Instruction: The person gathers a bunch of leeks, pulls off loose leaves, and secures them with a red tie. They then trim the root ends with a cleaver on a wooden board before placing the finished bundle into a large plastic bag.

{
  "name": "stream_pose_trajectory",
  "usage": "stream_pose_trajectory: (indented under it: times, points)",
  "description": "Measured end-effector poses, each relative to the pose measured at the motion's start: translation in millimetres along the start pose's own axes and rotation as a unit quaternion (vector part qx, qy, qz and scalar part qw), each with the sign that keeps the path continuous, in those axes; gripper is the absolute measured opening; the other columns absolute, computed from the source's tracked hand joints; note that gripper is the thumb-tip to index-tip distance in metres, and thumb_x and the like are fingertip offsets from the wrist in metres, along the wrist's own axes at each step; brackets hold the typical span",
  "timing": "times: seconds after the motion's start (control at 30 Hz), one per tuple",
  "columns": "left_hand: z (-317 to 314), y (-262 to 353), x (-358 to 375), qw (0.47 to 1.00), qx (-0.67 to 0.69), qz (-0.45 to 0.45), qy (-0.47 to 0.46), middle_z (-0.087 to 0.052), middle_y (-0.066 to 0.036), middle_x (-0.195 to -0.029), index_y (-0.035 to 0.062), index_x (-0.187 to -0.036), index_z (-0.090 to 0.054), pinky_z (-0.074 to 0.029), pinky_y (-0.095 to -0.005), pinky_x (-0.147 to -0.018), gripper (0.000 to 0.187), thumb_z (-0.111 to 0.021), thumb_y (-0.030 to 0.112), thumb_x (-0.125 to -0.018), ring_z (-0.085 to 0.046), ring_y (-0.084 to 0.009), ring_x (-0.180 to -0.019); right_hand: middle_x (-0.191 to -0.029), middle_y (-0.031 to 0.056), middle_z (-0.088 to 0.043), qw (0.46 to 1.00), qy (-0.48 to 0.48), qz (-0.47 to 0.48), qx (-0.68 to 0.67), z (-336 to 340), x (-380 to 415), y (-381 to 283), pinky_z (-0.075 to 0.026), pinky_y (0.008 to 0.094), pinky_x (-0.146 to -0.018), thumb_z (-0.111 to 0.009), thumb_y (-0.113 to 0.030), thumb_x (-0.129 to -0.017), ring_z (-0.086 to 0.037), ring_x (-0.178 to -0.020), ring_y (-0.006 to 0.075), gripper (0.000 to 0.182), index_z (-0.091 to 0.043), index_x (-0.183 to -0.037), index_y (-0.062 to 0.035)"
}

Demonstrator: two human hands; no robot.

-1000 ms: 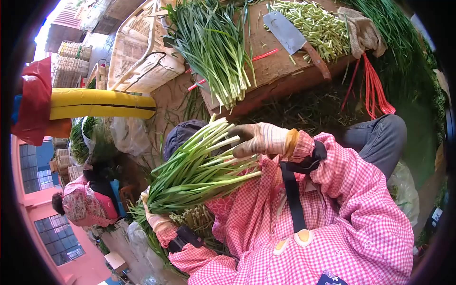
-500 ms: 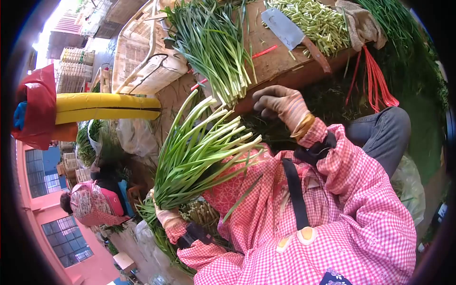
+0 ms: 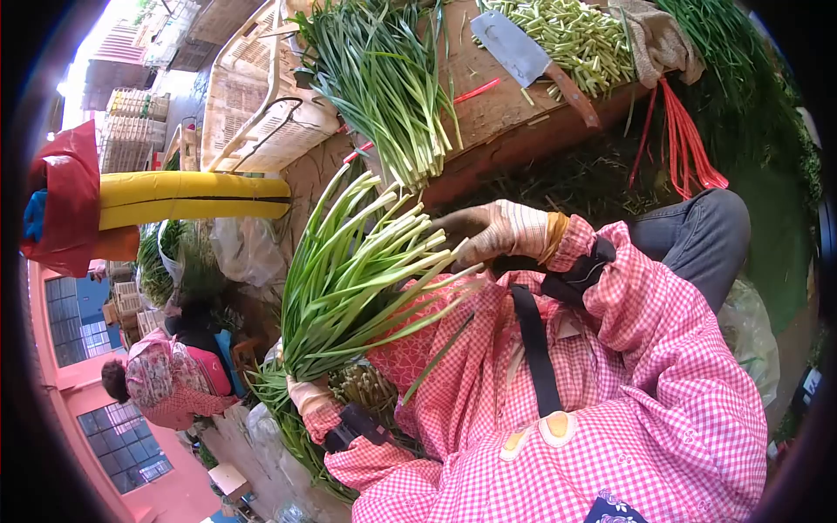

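A loose bunch of garlic chives (image 3: 357, 288) fans out in front of my chest, its pale stem ends pointing up and to the right. My left hand (image 3: 312, 394), gloved, is closed around the leafy lower part of it. Beside the pale ends is my right hand (image 3: 501, 234) in a stained, striped glove, thumb and fingers apart at the stem tips; whether it touches them is hard to tell. Another bundle of chives (image 3: 384, 96) lies on the wooden board (image 3: 488, 131), cut ends towards me, over a red tie. To its right rests a cleaver (image 3: 523, 57) with a wooden handle.
Chopped stem ends (image 3: 580, 39) are heaped behind the cleaver. A rag (image 3: 658, 39) and red ties (image 3: 684, 144) hang at the board's edge. A plastic basket (image 3: 253, 113) and a yellow padded post (image 3: 192, 197) stand left. Further left, another person (image 3: 179, 370) sits bent over.
My right hand has come down and left to the bunch's stem ends, its fingers opening. My left hand keeps its hold, nearly still.
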State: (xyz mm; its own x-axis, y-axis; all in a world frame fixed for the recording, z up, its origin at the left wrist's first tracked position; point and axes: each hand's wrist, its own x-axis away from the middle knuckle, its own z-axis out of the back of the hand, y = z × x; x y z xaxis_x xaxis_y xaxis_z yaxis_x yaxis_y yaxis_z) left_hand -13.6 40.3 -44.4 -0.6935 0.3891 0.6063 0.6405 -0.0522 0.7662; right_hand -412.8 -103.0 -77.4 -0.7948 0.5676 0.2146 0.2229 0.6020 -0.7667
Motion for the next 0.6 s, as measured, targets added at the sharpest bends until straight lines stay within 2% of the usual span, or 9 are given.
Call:
stream_pose_trajectory:
  times: [0.17, 0.27, 0.3, 0.37, 0.4, 0.43, 0.5, 0.53, 0.6]
  points:
    - [-0.4, -1.8, -2.1, 1.000, -0.011, -0.006, 0.021, -0.044, 0.001, -0.134, 0.0123, -0.130, -0.044, -0.025, -0.0322, -0.108, 0.044, -0.030, 0.034, -0.095, -0.037, -0.0165, -0.126, -0.100, 0.0069, -0.062, 0.994, -0.013, -0.104, -0.029, 11.3, 9.7, 28.6, -0.050, 0.0237, -0.059, -0.068, -0.031, -0.077, -0.063, -0.072, 0.0146, 0.060, -0.046, -0.128, -0.0060]
    - [49.0, 6.0, -50.3, 0.919, -0.370, -0.098, -0.091, -0.044, 0.001, -0.135, 0.0126, -0.130, -0.044, -0.025, -0.0305, -0.108, 0.043, -0.032, 0.034, -0.095, -0.037, -0.0161, -0.126, -0.092, 0.0034, -0.066, 0.993, 0.035, -0.110, 0.038, 0.3, 12.7, 20.6, -0.047, 0.0211, -0.054, -0.068, -0.029, -0.078, -0.063, -0.072, 0.0097, 0.047, -0.057, -0.117, -0.0041]
    - [64.0, 9.2, -65.5, 0.793, -0.579, -0.164, -0.097, -0.044, 0.001, -0.135, 0.0127, -0.130, -0.044, -0.025, -0.0300, -0.108, 0.043, -0.033, 0.033, -0.095, -0.037, -0.0159, -0.126, -0.090, 0.0044, -0.066, 0.994, 0.062, -0.089, 0.020, -2.5, 12.8, 15.6, -0.047, 0.0216, -0.053, -0.067, -0.025, -0.079, -0.063, -0.071, 0.0107, 0.043, -0.058, -0.114, -0.0029]
    - [30.0, 10.1, -25.1, 0.168, -0.956, -0.240, -0.031, -0.042, 0.001, -0.136, 0.0132, -0.131, -0.043, -0.026, -0.0287, -0.107, 0.044, -0.035, 0.035, -0.094, -0.037, -0.0151, -0.126, -0.085, 0.0063, -0.066, 0.992, 0.115, -0.047, -0.018, -6.5, 13.6, 6.9, -0.048, 0.0228, -0.053, -0.063, -0.019, -0.081, -0.063, -0.068, 0.0126, 0.033, -0.059, -0.109, -0.0006]
    - [98.9, 38.2, -120.8, 0.168, -0.949, -0.262, -0.053, -0.040, 0.001, -0.137, 0.0144, -0.132, -0.042, -0.026, -0.0282, -0.107, 0.046, -0.038, 0.038, -0.093, -0.036, -0.0148, -0.126, -0.090, 0.0080, -0.066, 0.992, 0.110, -0.019, -0.060, -2.3, 12.3, 9.8, -0.050, 0.0230, -0.061, -0.065, -0.018, -0.081, -0.063, -0.074, 0.0135, 0.033, -0.060, -0.109, -0.0009]
    - [84.0, 33.0, -99.2, 0.172, -0.947, -0.269, -0.045, -0.041, 0.001, -0.137, 0.0143, -0.132, -0.042, -0.026, -0.0281, -0.107, 0.046, -0.037, 0.038, -0.093, -0.036, -0.0146, -0.126, -0.096, 0.0060, -0.066, 0.990, 0.092, 0.046, -0.095, 5.6, 4.4, 22.5, -0.050, 0.0261, -0.078, -0.065, -0.021, -0.082, -0.062, -0.082, 0.0131, 0.030, -0.063, -0.106, -0.0030]
    - [35.0, 13.3, -24.4, 0.179, -0.944, -0.277, -0.030, -0.043, 0.001, -0.136, 0.0140, -0.132, -0.042, -0.027, -0.0278, -0.107, 0.046, -0.037, 0.037, -0.093, -0.037, -0.0144, -0.125, -0.097, 0.0049, -0.066, 0.986, 0.117, 0.116, 0.025, 15.3, 1.3, 13.1, -0.049, 0.0263, -0.077, -0.063, -0.029, -0.083, -0.061, -0.084, 0.0129, 0.032, -0.065, -0.105, -0.0054]
    - [84.7, 14.6, -83.5, 0.424, -0.866, -0.249, -0.087, -0.039, -0.001, -0.139, 0.0086, -0.134, -0.038, -0.022, -0.0277, -0.109, 0.052, -0.043, 0.038, -0.091, -0.033, -0.0157, -0.129, -0.095, 0.0036, -0.067, 0.990, 0.121, 0.063, -0.043, 16.1, -1.8, 7.5, -0.049, 0.0270, -0.074, -0.060, -0.037, -0.084, -0.061, -0.084, 0.0117, 0.034, -0.067, -0.102, -0.0079]
    - [22.1, 12.1, -8.5, 0.371, -0.904, -0.211, -0.025, -0.040, -0.001, -0.137, 0.0084, -0.133, -0.038, -0.024, -0.0277, -0.108, 0.051, -0.043, 0.037, -0.091, -0.035, -0.0164, -0.127, -0.091, 0.0045, -0.066, 0.989, 0.115, 0.005, 0.095, 14.5, -10.0, -4.7, -0.048, 0.0264, -0.071, -0.060, -0.036, -0.084, -0.060, -0.083, 0.0113, 0.035, -0.067, -0.100, -0.0057]
